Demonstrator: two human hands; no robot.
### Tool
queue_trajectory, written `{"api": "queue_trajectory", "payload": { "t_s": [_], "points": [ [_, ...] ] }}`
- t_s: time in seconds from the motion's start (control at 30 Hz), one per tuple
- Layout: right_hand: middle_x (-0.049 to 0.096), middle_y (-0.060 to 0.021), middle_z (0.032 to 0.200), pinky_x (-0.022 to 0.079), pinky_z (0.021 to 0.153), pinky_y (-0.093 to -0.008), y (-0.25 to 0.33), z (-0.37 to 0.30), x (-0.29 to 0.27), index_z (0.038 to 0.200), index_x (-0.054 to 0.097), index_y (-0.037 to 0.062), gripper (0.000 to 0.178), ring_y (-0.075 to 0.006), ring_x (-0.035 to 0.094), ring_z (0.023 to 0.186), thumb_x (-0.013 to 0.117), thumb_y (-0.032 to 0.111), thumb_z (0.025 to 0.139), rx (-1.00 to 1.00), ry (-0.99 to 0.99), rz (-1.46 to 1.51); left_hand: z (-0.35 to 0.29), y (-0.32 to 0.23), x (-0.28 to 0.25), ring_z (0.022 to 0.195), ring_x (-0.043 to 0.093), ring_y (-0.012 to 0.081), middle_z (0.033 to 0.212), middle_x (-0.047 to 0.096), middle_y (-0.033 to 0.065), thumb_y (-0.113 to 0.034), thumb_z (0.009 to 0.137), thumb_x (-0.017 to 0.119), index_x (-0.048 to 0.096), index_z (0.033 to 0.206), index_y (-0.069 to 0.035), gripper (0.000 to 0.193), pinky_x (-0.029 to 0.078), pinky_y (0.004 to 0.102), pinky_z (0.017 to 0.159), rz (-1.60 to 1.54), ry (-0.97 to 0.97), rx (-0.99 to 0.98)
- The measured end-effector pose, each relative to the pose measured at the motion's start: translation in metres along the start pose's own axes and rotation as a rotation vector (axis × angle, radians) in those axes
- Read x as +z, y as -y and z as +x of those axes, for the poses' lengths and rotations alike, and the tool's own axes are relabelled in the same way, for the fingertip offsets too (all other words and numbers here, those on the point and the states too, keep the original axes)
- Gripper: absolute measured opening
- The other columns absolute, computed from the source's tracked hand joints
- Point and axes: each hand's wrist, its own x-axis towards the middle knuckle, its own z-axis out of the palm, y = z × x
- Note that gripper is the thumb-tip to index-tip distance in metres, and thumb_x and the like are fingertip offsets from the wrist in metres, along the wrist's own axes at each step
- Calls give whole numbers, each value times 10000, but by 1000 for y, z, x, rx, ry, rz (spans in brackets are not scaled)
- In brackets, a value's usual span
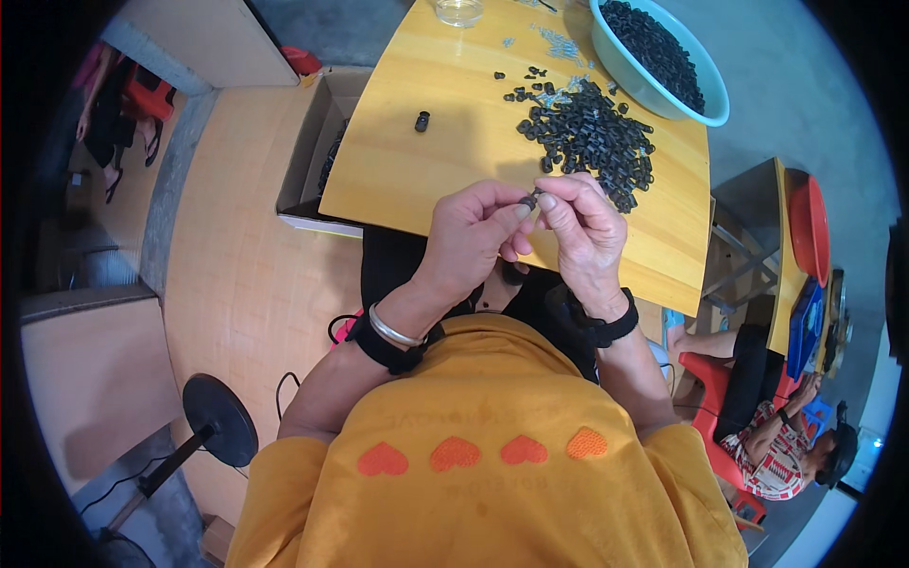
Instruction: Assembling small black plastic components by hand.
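Above the table's near edge, my left hand (473,232) and my right hand (587,227) meet fingertip to fingertip. Between them is a small black plastic piece (529,201), apparently part of a cord lock, pinched by both thumbs and forefingers and mostly hidden. Just beyond my right hand lies a heap of similar black plastic pieces (592,137). Small silvery springs (559,44) are scattered behind the heap, with a few mixed into it. A single black cord lock (421,121) lies apart on the left of the yellow table (379,170).
A light green basin (717,112) full of black pieces stands at the table's far right. At the far edge sits a clear round container (459,11). An open cardboard box (308,170) is left of the table. Another person (772,454) sits at the right beside a table.
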Motion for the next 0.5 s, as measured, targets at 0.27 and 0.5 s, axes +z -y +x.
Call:
{"api": "queue_trajectory", "payload": {
  "t_s": [0.27,0.5],
  "points": [
    [539,-46,821,435,591,-198,-1,-4,4,913,618,-28,100,-87,531,658,577,13,832,48,25,23,-3,0,-2,590,595,115,747,618,57,-99,874,555,564,984,-3,146,467,202,504,-26,5,25],
    [532,-41,800,426,593,-216,-11,0,6,903,626,-12,98,-104,523,692,573,7,823,37,39,22,2,-12,-4,547,587,106,711,618,51,-158,876,561,576,921,-28,139,455,190,465,-11,-46,-121]
  ]
}}
